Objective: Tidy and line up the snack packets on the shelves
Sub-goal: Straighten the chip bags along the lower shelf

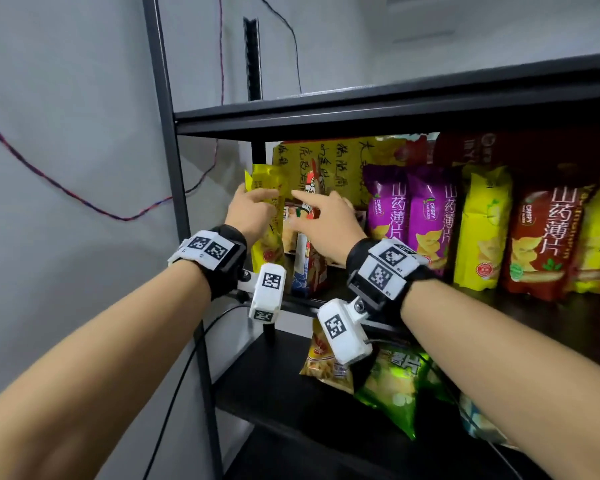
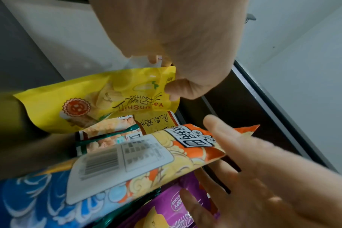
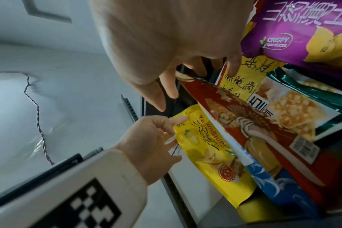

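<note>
A yellow snack packet point(image 1: 269, 242) point(image 2: 88, 104) point(image 3: 211, 154) stands at the left end of the middle shelf point(image 1: 520, 306). My left hand point(image 1: 253, 207) point(image 2: 176, 46) point(image 3: 148, 146) pinches its upper edge, thumb on the front. Right beside it leans a red-and-blue packet point(image 1: 309, 268) point(image 2: 127, 162) point(image 3: 263, 138), tilted. My right hand point(image 1: 326, 223) point(image 2: 263, 169) point(image 3: 166, 46) is over that packet's top with fingers straight and spread, touching it. A green cracker packet point(image 3: 303, 108) lies behind it.
Two purple packets point(image 1: 406, 209), another yellow one point(image 1: 482, 230) and a red one point(image 1: 541, 237) stand in a row to the right. A big yellow bag point(image 1: 326, 161) stands behind. The shelf post point(image 1: 167, 133) is on the left. Green point(image 1: 395, 386) and orange point(image 1: 321, 362) packets lie on the lower shelf.
</note>
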Demonstrator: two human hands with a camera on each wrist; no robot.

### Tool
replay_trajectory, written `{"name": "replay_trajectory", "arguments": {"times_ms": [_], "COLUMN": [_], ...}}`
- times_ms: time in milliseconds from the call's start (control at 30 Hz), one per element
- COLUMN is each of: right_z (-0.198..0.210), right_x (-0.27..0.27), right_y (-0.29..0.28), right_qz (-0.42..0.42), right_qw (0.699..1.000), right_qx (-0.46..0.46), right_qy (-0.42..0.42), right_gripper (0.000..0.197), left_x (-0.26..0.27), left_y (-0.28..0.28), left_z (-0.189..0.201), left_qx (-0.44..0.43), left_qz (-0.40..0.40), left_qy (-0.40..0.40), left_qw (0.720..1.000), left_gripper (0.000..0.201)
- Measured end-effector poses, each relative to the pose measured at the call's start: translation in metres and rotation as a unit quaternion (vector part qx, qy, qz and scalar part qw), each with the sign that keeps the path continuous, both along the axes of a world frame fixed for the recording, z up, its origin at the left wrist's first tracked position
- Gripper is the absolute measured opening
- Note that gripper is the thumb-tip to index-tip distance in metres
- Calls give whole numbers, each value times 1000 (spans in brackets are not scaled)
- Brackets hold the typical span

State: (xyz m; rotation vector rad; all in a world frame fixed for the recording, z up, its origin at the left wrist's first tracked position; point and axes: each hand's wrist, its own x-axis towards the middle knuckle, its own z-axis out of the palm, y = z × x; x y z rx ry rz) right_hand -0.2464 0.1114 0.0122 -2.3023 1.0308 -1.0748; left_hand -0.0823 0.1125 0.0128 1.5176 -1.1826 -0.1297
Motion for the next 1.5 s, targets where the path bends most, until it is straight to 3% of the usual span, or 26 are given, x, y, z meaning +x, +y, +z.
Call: {"name": "replay_trajectory", "arguments": {"times_ms": [67,167,367,500,600,700,767,833,900,1033,1233,1400,1500], "right_z": [-1,-3,-14,-33,-65,-117,-159,-203,-247,-326,-427,-472,-476], "right_x": [5,2,-14,-9,9,27,39,50,59,71,79,80,81], "right_y": [-1,2,36,73,107,150,180,213,248,314,390,412,392], "right_qz": [-16,6,75,176,280,378,410,424,437,484,463,423,411], "right_qw": [1000,1000,984,949,927,896,884,875,865,825,787,730,729], "right_qx": [12,14,-79,-84,-12,80,148,211,244,280,358,447,464], "right_qy": [17,-21,-140,-246,-250,-218,-170,-99,-33,79,192,296,289], "right_gripper": [52,39,38,28,30,57,78,84,75,37,22,24,14], "left_x": [0,-1,-10,-19,-31,-39,-45,-52,-62,-80,-97,-107,-108], "left_y": [-5,-4,62,146,220,289,334,378,422,496,572,613,618], "left_z": [-5,-18,-27,-43,-77,-132,-173,-214,-254,-329,-417,-480,-499], "left_qx": [20,-8,-194,-270,-260,-174,-113,-60,-17,50,105,208,249], "left_qz": [-10,18,98,121,174,264,328,386,437,506,620,624,592], "left_qy": [20,-8,-7,1,26,40,68,96,122,163,190,280,321], "left_qw": [1000,1000,976,955,950,948,935,916,891,845,754,699,696], "left_gripper": [56,55,13,29,46,55,46,37,30,31,47,43,38]}}
